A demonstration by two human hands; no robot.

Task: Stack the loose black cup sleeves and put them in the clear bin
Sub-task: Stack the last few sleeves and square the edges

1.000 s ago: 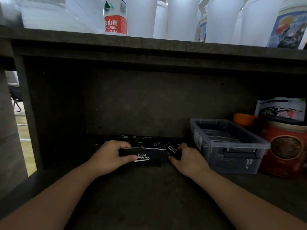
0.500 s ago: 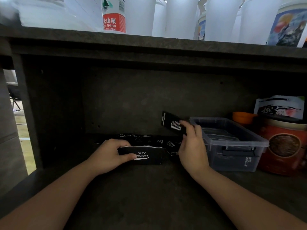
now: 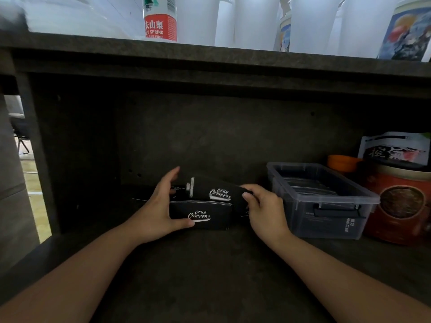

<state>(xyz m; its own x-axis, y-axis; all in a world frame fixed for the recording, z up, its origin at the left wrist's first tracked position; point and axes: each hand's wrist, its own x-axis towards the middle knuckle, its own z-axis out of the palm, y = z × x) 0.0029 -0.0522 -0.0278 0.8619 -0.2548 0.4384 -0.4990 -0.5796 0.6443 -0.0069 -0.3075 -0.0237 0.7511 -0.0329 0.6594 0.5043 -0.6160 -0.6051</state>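
My arms reach into a dark shelf (image 3: pixel 210 276) set under an upper board (image 3: pixel 210 59), and everything I handle lies on that lower surface. Along the upper board stand tall white cups (image 3: pixel 254 19), a printed cup (image 3: pixel 407 31) at the right end and a water bottle (image 3: pixel 160 22) with a red label.

Toward the shelf's right edge sits the clear bin (image 3: pixel 326 215), its long side running back toward the rear wall, with dark flat things lying in it that I cannot make out well. Just beside it on the right stands a red tin (image 3: pixel 401 206), with an orange lid or bowl (image 3: pixel 341 163) and a printed pouch (image 3: pixel 396 149) behind.

In the middle, near the rear wall, is the stack of sleeves (image 3: pixel 200 216), standing on its long edge with white lettering facing me. My left hand (image 3: pixel 161 206) holds its left end: the thumb presses against the front face near the bottom, and the fingers are spread straight upward behind the stack.

My right hand (image 3: pixel 265 210) pinches a single black sleeve (image 3: pixel 219 192) by its right end, thumb and fingers curled round it. That sleeve is raised and tilted, just above and behind the stack, its left end reaching my left fingers. More loose sleeves (image 3: pixel 140 199) lie flat behind the stack, mostly hidden in the gloom.
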